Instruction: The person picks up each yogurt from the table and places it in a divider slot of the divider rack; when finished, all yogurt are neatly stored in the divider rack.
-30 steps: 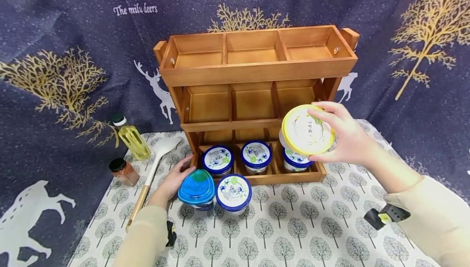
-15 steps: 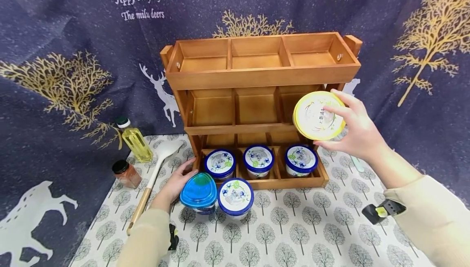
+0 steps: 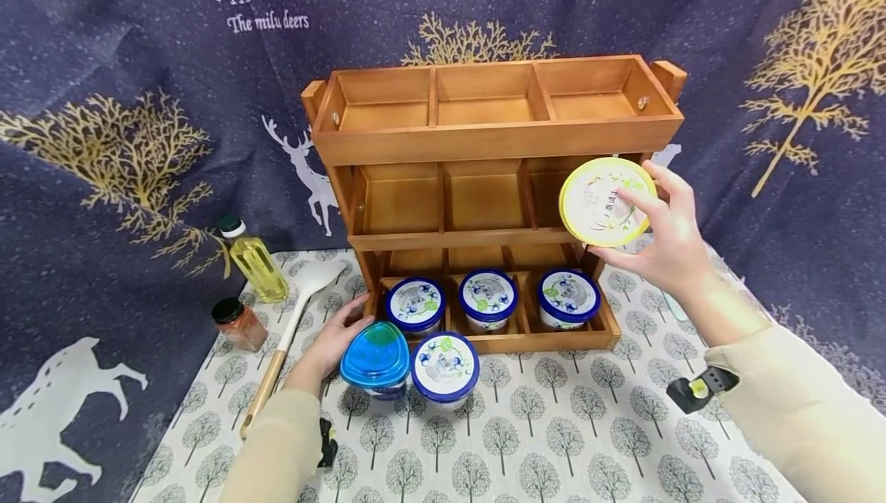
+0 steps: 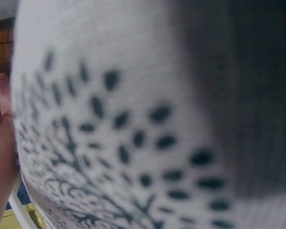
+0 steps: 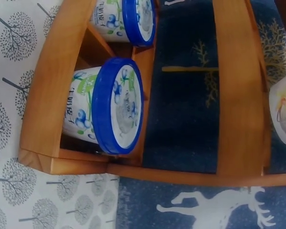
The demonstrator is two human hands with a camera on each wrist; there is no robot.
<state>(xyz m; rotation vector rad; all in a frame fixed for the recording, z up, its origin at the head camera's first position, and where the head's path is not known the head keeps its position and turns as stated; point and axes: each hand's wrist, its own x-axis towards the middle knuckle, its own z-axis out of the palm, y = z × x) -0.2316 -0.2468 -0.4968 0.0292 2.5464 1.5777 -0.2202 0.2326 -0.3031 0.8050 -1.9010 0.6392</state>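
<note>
My right hand grips a yellow-lidded tub by its rim, in front of the right compartment of the middle tier of the wooden rack. The right wrist view catches only part of a pale printed tub at its right edge. My left hand rests at the left end of the bottom tier, fingertips at the wood, partly behind a blue three-cornered lidded tub. Three blue-lidded tubs sit in the bottom tier, one per compartment: left, middle, right.
Another blue-lidded tub stands before the rack on the tree-print cloth. To the left lie a white spatula with a wooden handle, an oil bottle and a black-capped spice jar. A dark curtain hangs behind.
My right hand has carried the yellow-lidded tub up and to the right, away from the bottom tier's right-hand tub, which now shows fully. My left hand stays at the rack's left end.
</note>
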